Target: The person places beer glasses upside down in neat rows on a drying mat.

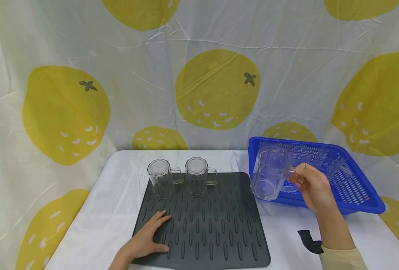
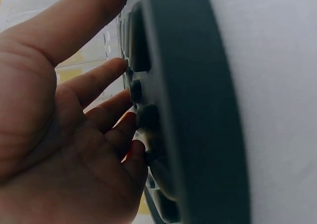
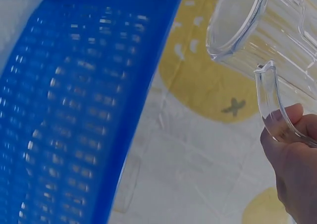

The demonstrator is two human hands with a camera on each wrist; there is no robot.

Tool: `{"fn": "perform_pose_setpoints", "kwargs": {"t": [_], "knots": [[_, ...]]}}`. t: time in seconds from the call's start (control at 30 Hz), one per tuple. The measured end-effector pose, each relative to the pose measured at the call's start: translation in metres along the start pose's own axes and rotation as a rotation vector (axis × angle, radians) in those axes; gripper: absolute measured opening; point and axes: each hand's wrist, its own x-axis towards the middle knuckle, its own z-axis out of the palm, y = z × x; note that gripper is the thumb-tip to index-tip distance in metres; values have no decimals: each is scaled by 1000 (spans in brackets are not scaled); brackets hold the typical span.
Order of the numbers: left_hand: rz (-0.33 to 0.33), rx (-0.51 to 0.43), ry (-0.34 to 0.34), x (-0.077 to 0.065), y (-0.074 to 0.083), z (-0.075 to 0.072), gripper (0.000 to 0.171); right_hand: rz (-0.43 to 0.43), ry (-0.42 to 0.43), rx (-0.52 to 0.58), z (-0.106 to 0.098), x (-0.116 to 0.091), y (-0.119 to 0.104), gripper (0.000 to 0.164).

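My right hand [image 1: 312, 185] pinches the handle of a clear glass mug [image 1: 270, 174], holding it tilted over the near left edge of a blue basket [image 1: 365, 208]. In the right wrist view, thumb and fingers curl round the mug's handle [image 3: 270, 102]. Through the held mug, more glass mugs [image 1: 329, 161] show inside the basket. Flat on the near left part of a dark grey ridged mat [image 1: 219, 240] rests my left hand [image 1: 145, 238], its fingers spread. Two glass mugs [image 1: 162, 180] [image 1: 197, 178] stand side by side at the mat's back left, handles to the right.
A white cloth covers the table [image 1: 95, 225]. Behind it hangs a white curtain [image 1: 145, 93] with yellow lemon prints, close to the basket's back. A black curved strap-like piece [image 1: 310, 242] is beside my right sleeve.
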Motion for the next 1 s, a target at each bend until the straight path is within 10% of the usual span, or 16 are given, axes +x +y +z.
{"fn": "perform_pose_setpoints", "kwargs": {"t": [1.0], "knots": [[15, -3, 4, -1, -1, -1, 90, 129, -80, 69, 66, 9, 42, 27]]}}
